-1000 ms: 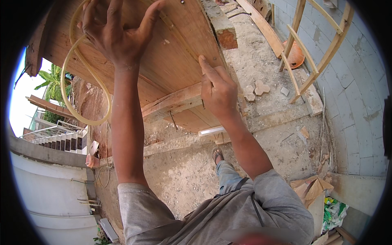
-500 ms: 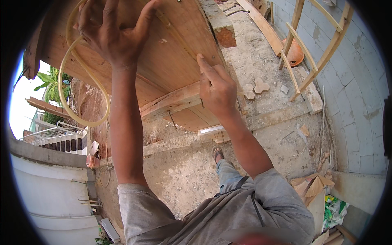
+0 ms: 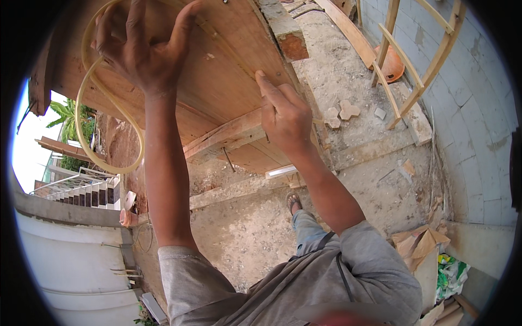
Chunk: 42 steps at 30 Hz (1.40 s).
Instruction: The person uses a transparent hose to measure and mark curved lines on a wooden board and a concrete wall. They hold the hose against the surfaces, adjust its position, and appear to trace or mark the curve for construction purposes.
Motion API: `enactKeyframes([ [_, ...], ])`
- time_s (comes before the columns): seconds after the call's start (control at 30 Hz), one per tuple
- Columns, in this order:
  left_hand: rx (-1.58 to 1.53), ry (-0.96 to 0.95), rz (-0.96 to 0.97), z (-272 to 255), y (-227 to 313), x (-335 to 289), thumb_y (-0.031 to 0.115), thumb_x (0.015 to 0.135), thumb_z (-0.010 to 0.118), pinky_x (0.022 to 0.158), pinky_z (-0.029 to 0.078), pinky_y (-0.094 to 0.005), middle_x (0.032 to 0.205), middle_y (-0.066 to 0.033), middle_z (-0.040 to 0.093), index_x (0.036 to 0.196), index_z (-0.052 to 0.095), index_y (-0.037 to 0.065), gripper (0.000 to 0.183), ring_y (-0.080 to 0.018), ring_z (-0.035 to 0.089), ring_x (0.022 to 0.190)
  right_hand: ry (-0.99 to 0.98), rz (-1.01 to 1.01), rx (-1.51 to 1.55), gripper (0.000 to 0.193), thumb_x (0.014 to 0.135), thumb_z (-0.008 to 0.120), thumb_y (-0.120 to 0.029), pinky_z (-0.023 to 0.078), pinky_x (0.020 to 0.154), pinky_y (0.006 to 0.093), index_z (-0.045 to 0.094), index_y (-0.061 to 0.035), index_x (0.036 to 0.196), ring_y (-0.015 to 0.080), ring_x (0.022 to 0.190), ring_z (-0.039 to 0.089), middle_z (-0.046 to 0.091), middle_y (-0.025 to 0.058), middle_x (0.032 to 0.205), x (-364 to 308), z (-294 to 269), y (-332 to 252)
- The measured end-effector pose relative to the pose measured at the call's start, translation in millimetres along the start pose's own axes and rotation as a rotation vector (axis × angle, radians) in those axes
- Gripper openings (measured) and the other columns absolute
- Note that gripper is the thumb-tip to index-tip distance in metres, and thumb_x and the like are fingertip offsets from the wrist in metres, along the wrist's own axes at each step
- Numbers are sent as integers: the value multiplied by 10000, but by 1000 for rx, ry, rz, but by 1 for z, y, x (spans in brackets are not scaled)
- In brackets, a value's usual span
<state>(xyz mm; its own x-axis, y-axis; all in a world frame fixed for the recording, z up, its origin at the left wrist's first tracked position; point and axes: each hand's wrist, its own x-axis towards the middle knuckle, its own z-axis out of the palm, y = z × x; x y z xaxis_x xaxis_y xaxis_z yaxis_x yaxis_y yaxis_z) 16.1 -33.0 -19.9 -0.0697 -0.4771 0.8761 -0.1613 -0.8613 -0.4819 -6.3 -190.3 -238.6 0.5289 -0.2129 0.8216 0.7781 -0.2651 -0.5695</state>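
In the upper left of the frame, the left hand was spread against a brown wooden panel, its thumb well apart from the fingers; I could not tell whether those fingers gripped the pale, clear tube beside them. The tube hung in a loop at the left of the frame, and a straight pale length ran down the panel toward the center. The right hand, just above center, had its index finger extended, the tip at the lower end of that length, and its other fingers curled; whether they enclosed anything was hidden.

Below the panel, a wooden beam crossed the center, with a nail sticking out of it. At upper right, a wooden frame leaned near a gray block wall, an orange rounded object behind its slats.
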Motion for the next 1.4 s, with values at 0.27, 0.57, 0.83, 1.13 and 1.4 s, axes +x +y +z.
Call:
enactKeyframes([
  [0.27,-7,0,10,0,-2,-1,468,700,939,1071,498,-402,1374,-92,423,1285,707,173,695,-270,433,1347,-23,11,1,588,803,676,12,495,542,373,683,-162,1366,237,597,565,554,41,761,-1,0,0],
  [0.57,2,31,20,1,-2,-1,491,697,933,1064,493,-416,1369,-92,452,1286,709,198,695,-275,468,1318,-24,17,2,568,820,682,4,504,551,369,685,-163,1363,234,625,583,557,37,763,-2,0,-1],
  [0.83,52,12,104,-1,0,-2,358,808,867,1191,375,-492,1531,-165,409,1451,581,109,746,-354,393,1454,-21,17,10,557,826,687,0,503,548,370,687,-163,1359,235,620,579,551,36,757,-1,-1,-2],
  [1.13,92,7,115,-2,0,-1,371,805,868,1183,384,-493,1529,-163,408,1446,583,110,748,-351,399,1448,-15,8,3,583,805,682,18,488,536,371,689,-165,1358,236,601,561,540,39,749,-1,0,-1],
  [1.4,61,-4,103,-2,0,-2,360,799,873,1183,391,-491,1541,-163,393,1450,577,104,760,-348,399,1452,-16,0,-4,590,799,675,29,493,537,374,688,-160,1357,240,606,569,543,45,752,-1,-1,-1],
])
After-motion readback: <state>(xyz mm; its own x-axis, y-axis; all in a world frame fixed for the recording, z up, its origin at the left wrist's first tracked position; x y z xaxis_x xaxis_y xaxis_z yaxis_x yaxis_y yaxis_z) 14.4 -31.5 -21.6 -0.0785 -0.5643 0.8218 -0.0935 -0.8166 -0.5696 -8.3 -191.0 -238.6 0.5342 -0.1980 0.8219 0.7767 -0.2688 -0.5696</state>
